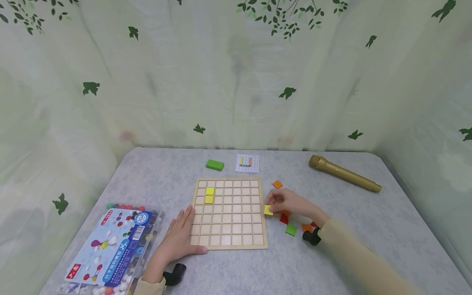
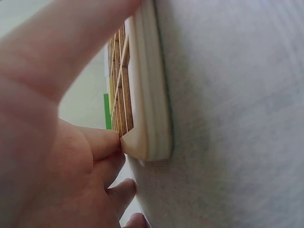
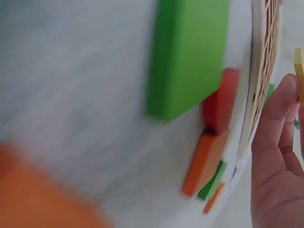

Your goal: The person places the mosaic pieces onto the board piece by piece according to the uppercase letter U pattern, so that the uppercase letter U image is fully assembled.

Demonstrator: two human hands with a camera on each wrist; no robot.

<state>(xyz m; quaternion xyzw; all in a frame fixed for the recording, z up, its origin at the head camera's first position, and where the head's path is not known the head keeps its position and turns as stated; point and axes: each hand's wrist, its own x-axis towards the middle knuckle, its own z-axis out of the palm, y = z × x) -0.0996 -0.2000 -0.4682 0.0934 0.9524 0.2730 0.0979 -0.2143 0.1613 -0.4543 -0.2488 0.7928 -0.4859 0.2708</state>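
Note:
A wooden grid board (image 1: pixel 233 220) lies on the table, two yellow square tiles (image 1: pixel 209 195) sitting in its upper left cells. My left hand (image 1: pixel 178 235) rests along the board's left side, thumb at the front edge; the left wrist view shows fingertips touching the corner of the wooden frame (image 2: pixel 151 95). Just off the board's right edge, my right hand (image 1: pixel 285 201) pinches another yellow square tile (image 1: pixel 268 210) between thumb and fingers. That tile (image 3: pixel 299 66) is raised above the table in the right wrist view. Beneath and beside this hand lie loose red, orange and green tiles (image 1: pixel 291 230).
Behind the board are a green block (image 1: pixel 215 165) and a small card with a coloured grid pattern (image 1: pixel 247 163). A gold microphone-shaped object (image 1: pixel 344 173) lies at back right. At front left, a clear plastic case with a blue printed cover (image 1: pixel 107 246) holds coloured balls.

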